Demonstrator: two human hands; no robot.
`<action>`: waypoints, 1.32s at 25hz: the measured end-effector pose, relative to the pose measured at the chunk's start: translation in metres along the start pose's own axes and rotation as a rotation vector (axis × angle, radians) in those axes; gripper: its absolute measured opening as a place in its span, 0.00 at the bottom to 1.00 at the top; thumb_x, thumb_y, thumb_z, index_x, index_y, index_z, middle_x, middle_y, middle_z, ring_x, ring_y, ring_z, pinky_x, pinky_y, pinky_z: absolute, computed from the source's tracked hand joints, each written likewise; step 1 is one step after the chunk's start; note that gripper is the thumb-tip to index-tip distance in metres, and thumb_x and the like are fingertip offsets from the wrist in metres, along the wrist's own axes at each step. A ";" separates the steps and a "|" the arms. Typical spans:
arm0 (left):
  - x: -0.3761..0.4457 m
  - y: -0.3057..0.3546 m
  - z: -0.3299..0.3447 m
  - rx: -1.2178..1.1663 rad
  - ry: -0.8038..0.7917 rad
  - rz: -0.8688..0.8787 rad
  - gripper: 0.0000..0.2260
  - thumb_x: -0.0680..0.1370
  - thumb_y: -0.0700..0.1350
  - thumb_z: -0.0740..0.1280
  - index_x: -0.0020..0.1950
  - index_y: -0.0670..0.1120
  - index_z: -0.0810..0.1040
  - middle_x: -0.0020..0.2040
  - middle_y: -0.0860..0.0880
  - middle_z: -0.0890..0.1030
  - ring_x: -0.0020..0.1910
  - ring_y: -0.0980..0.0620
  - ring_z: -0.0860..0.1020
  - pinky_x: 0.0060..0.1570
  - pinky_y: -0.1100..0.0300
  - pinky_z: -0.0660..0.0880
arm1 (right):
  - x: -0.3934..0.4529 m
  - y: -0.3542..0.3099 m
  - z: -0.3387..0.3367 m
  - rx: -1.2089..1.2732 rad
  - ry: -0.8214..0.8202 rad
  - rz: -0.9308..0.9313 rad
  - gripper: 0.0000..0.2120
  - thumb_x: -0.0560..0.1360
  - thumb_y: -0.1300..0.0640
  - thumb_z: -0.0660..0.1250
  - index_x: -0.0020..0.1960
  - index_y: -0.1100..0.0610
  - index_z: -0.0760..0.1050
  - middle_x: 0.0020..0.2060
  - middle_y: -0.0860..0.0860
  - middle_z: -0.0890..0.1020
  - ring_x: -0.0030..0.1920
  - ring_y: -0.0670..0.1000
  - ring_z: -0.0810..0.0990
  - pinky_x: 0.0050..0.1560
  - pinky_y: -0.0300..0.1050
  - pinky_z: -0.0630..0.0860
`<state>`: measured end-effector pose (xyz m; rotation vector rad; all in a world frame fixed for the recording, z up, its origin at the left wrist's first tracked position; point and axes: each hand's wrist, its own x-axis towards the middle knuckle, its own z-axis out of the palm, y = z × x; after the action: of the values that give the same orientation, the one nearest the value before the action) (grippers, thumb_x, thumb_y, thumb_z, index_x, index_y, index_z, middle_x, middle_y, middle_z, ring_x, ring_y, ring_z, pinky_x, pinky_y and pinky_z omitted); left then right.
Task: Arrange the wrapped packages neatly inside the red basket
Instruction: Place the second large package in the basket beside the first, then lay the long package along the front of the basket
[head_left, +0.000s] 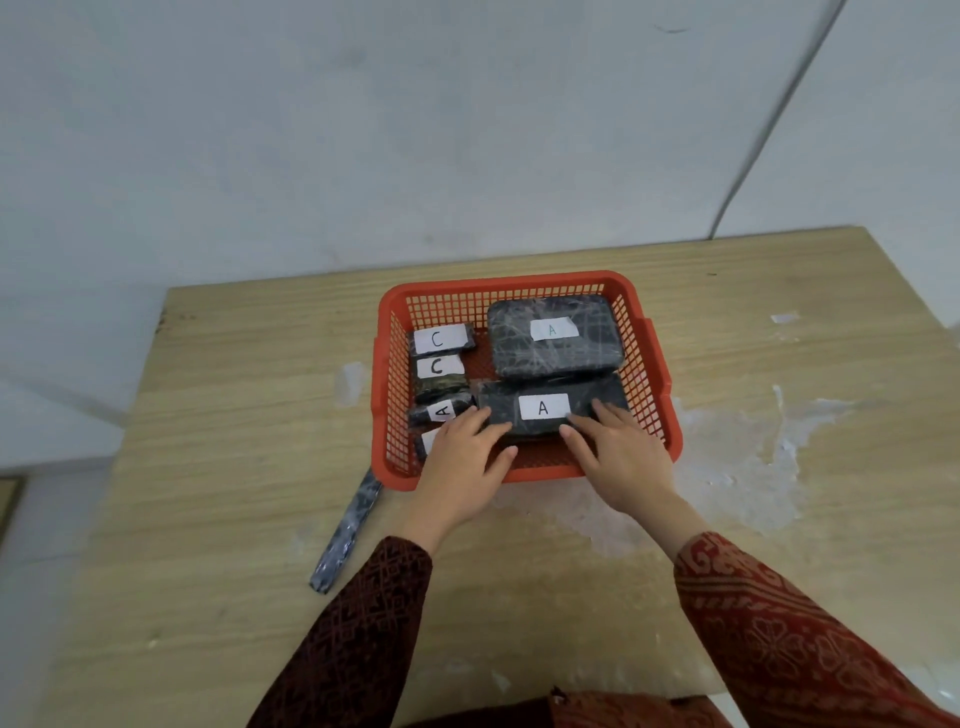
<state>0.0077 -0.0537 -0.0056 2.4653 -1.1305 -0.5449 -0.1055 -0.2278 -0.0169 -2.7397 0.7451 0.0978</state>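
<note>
Six packages in red basket (524, 470); both hands, left hand (462, 457) and right hand (618, 452), fingers spread flat, squaring near A package (550, 408). Long package (347, 535) left on desk (234, 415).

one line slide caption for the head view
Both hands, left hand and right hand, press an A-labelled package into the red basket.

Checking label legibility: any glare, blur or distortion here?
Head view: soft even light, faint shadows; wrap on the far A package shines, paling its label; near A package and C labels read clearly; wide-angle bends the table edges.
</note>
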 end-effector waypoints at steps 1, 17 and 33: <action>-0.008 -0.002 -0.005 -0.056 0.098 0.024 0.18 0.81 0.51 0.58 0.70 0.49 0.72 0.73 0.46 0.67 0.74 0.47 0.61 0.73 0.51 0.55 | -0.005 -0.002 0.002 0.018 0.145 -0.055 0.24 0.79 0.41 0.49 0.57 0.52 0.78 0.57 0.51 0.81 0.59 0.52 0.75 0.47 0.45 0.74; -0.108 -0.090 0.034 -0.125 0.510 -0.533 0.18 0.72 0.35 0.66 0.62 0.40 0.75 0.53 0.40 0.78 0.53 0.40 0.74 0.50 0.48 0.73 | -0.014 -0.004 0.003 -0.038 0.242 -0.144 0.17 0.79 0.51 0.57 0.33 0.54 0.69 0.24 0.48 0.73 0.23 0.51 0.70 0.22 0.40 0.64; -0.036 -0.016 -0.043 -0.897 0.280 -0.232 0.12 0.79 0.40 0.63 0.61 0.50 0.76 0.54 0.46 0.81 0.33 0.53 0.82 0.26 0.63 0.75 | 0.010 -0.008 -0.025 0.822 -0.037 0.075 0.11 0.77 0.51 0.63 0.58 0.53 0.74 0.45 0.51 0.82 0.43 0.49 0.82 0.42 0.49 0.81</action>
<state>0.0173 -0.0087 0.0305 1.7923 -0.3494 -0.5799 -0.0931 -0.2341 0.0075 -1.9249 0.6781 -0.1199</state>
